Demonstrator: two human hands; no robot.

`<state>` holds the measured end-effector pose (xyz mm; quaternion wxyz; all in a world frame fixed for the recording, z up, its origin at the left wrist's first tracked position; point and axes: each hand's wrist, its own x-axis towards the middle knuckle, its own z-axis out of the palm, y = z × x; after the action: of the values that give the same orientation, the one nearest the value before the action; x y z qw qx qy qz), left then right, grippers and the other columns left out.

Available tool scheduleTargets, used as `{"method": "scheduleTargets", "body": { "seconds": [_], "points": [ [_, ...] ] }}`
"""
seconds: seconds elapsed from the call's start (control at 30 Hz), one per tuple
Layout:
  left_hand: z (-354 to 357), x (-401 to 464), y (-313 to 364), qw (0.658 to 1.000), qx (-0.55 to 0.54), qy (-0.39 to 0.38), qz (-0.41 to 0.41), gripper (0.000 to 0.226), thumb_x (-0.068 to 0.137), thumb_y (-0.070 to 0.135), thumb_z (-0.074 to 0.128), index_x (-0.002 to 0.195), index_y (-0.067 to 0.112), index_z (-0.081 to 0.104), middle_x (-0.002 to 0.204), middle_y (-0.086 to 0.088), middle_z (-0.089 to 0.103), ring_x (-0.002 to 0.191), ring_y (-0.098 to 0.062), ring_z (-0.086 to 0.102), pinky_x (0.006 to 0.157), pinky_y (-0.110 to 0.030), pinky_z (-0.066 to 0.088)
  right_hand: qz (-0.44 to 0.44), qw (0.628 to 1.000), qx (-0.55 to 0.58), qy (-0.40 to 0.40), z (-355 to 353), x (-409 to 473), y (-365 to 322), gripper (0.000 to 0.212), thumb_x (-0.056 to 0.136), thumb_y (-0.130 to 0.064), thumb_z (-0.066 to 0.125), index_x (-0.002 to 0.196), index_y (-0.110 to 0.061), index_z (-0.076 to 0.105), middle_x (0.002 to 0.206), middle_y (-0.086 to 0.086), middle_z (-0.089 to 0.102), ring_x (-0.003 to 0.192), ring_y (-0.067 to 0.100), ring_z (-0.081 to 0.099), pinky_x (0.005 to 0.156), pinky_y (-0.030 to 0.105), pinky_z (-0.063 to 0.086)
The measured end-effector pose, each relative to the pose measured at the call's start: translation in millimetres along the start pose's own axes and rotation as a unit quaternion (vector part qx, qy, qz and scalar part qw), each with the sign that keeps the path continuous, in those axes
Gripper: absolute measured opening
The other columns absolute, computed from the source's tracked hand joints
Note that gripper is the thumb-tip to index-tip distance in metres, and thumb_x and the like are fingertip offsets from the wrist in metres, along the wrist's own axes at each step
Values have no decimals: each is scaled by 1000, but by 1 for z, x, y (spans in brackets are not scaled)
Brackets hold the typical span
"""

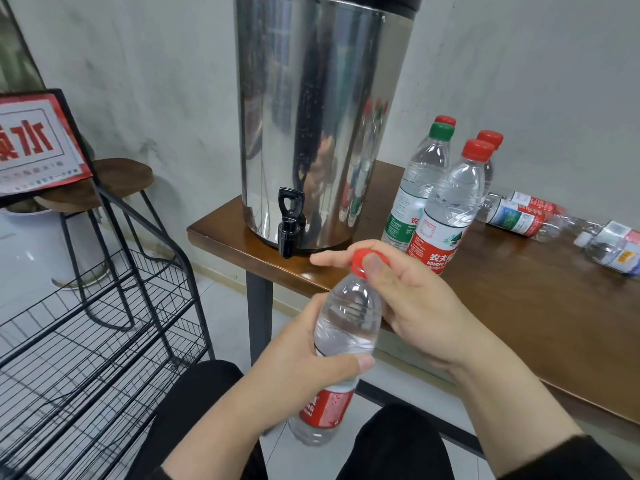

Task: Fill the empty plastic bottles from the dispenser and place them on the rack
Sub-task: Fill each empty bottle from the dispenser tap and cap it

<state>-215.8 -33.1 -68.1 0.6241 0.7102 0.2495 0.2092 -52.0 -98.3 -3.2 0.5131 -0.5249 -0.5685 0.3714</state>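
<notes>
Gripping the bottle (346, 327) mid-frame, your left hand (298, 368) wraps its tilted body; right hand (408, 299) pinches the red cap (363, 259). The rack (104, 341) waits lower left, nearer your left.

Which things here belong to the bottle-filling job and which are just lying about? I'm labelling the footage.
Part of the job:
- held bottle, gripped by the left hand; right hand on its red cap
- steel dispenser and its black tap
- wire rack
- standing bottles and lying bottles on the table

Just lying about:
- wooden stool
- red sign
</notes>
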Motion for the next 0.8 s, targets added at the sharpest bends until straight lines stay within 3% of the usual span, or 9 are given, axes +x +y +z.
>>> {"method": "scheduleTargets", "body": {
  "seconds": [0.07, 0.2, 0.27, 0.33, 0.4, 0.47, 0.53, 0.67, 0.8],
  "points": [
    [5, 0, 3, 998, 38, 58, 0, 62, 73, 49, 83, 126, 54, 49, 117, 24, 69, 113, -3, 65, 102, -39, 54, 12, 998, -35, 58, 6, 0, 1, 36, 100, -46, 49, 119, -21, 66, 129, -8, 70, 118, 15, 65, 99, 45, 54],
    [12, 2, 3, 986, 106, 130, 25, 68, 78, 46, 84, 133, 53, 43, 116, 29, 66, 110, 3, 63, 92, -25, 54, 14, 980, -71, 187, 24, -1, 2, 25, 96, -45, 58, 105, -27, 73, 99, -16, 74, 93, -4, 68, 74, 16, 54],
    [6, 2, 3, 992, 81, 92, 24, 65, 80, 40, 84, 132, 51, 46, 118, 28, 67, 113, 3, 63, 95, -26, 52, -4, 984, -61, 166, 24, -1, 2, 31, 96, -49, 55, 110, -27, 72, 107, -16, 74, 104, -2, 67, 87, 22, 54],
    [-3, 0, 4, 998, 55, 33, 12, 60, 76, 42, 83, 126, 53, 51, 118, 22, 70, 113, -1, 66, 99, -33, 52, -20, 995, -17, 100, 21, -3, 2, 36, 100, -50, 47, 116, -27, 70, 126, -7, 71, 125, 11, 61, 106, 43, 48],
    [-7, -3, 6, 1000, 28, -4, -4, 59, 69, 48, 80, 121, 59, 53, 119, 18, 72, 113, -5, 68, 101, -37, 53, -18, 999, 8, 50, 16, -4, 2, 38, 101, -49, 45, 122, -27, 67, 135, -2, 66, 132, 20, 57, 110, 56, 43],
    [-5, -4, 5, 1000, 20, 2, -11, 60, 68, 51, 79, 121, 60, 53, 119, 19, 71, 114, -5, 68, 101, -39, 54, -7, 999, -1, 43, 14, -4, 1, 37, 103, -46, 45, 125, -25, 66, 136, -2, 66, 128, 21, 60, 107, 59, 46],
    [1, -3, 4, 998, 39, 46, -3, 62, 72, 51, 81, 125, 57, 49, 118, 24, 69, 113, -1, 65, 101, -36, 53, -4, 997, -9, 75, 16, -3, 0, 36, 102, -44, 45, 123, -25, 68, 131, -4, 69, 122, 17, 63, 103, 53, 52],
    [10, -2, 3, 989, 81, 121, 13, 65, 79, 47, 83, 129, 53, 42, 117, 28, 66, 113, 5, 61, 98, -28, 53, -12, 993, -21, 118, 22, -3, 0, 37, 97, -42, 47, 118, -21, 70, 119, -8, 73, 111, 4, 67, 83, 22, 57],
    [15, -3, 5, 986, 85, 141, 27, 68, 78, 51, 83, 130, 54, 40, 119, 29, 64, 115, 4, 60, 101, -34, 54, -23, 990, -48, 131, 26, -4, -1, 36, 96, -44, 48, 114, -23, 71, 115, -7, 73, 108, 4, 68, 83, 20, 55]
  ]
}}
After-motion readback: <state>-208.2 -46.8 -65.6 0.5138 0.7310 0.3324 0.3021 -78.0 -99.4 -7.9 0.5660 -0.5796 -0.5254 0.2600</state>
